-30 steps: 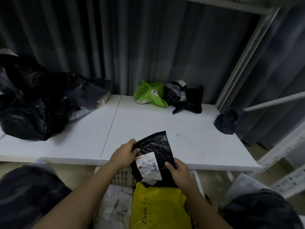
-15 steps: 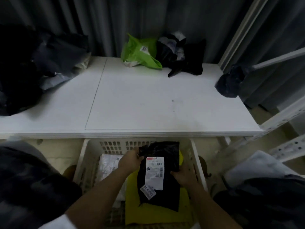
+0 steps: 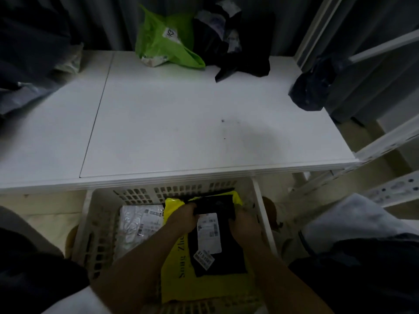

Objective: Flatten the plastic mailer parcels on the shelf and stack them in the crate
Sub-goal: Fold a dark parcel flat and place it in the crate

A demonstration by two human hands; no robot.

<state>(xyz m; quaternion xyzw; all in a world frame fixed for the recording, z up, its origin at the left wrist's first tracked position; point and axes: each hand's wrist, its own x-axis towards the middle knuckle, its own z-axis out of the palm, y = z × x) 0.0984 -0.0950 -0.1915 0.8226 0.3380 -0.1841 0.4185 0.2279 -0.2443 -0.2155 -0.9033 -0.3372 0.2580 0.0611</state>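
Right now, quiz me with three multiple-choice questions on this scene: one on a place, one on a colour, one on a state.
1. Where does the black plastic mailer parcel with the white label lie?
A on the white shelf
B in the white slotted crate
C on the floor

2. What colour is the mailer directly under it?
A yellow
B red
C blue

3. What are the left hand and right hand doing?
A hanging idle
B gripping the black parcel
C reaching for the shelf

B: crate walls surround it.
A: the yellow plastic mailer shows beneath.
B: fingers curl round its upper edges.

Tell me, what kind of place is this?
Probably a parcel sorting or storage room: labelled plastic mailers such as the green mailer lie on a white metal shelf, and a white crate below holds more.
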